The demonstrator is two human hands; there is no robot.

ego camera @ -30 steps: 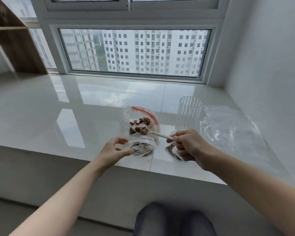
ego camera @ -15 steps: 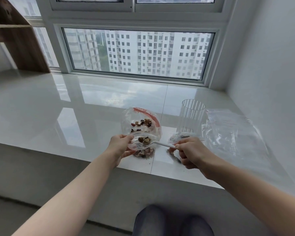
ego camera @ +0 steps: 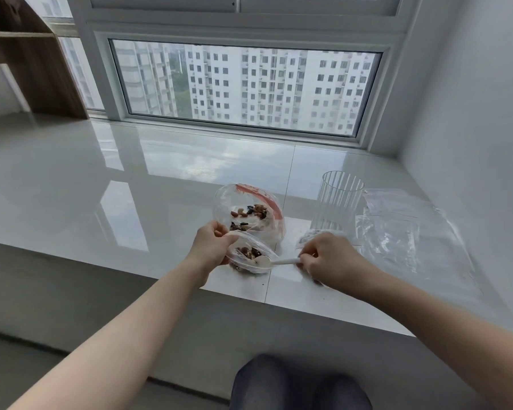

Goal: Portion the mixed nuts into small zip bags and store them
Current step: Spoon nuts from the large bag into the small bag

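**A:** So, quick update on the nut portioning. A second ago the left hand (ego camera: 209, 247) was just reaching toward the small zip bag (ego camera: 249, 257) with loose fingers, and the spoon (ego camera: 274, 262) was over in the big nut bag (ego camera: 249, 214) with a load on it. Now the left hand pinches the small bag's rim and holds its mouth open, and the spoon's bowl sits right at that opening looking empty. I'd guess that scoop just went in.

**B:** Nice, so one more spoonful down. How full is the little bag?

**A:** There's a cluster of mixed nuts (ego camera: 249, 252) in the bottom, not much of a heap. Probably needs a few more scoops before it gets zipped. The big bag just behind it has nuts left too.

**B:** And the right hand?

**A:** The right hand (ego camera: 328, 258) is curled tight round the end of the spoon handle, fingers closed on it. Can't tell if it touches anything else, though there's another small plastic bag (ego camera: 307, 241) mostly hidden beneath it.

**B:** Where's everything sitting?

**A:** All near the front edge of the glossy white tabletop (ego camera: 101, 187) by the window. The small bag is touching the big one, the ribbed clear cup (ego camera: 338, 205) stands upright to the right, and a pile of empty zip bags (ego camera: 403, 229) lies just beside the cup. Nothing looks stored away yet.
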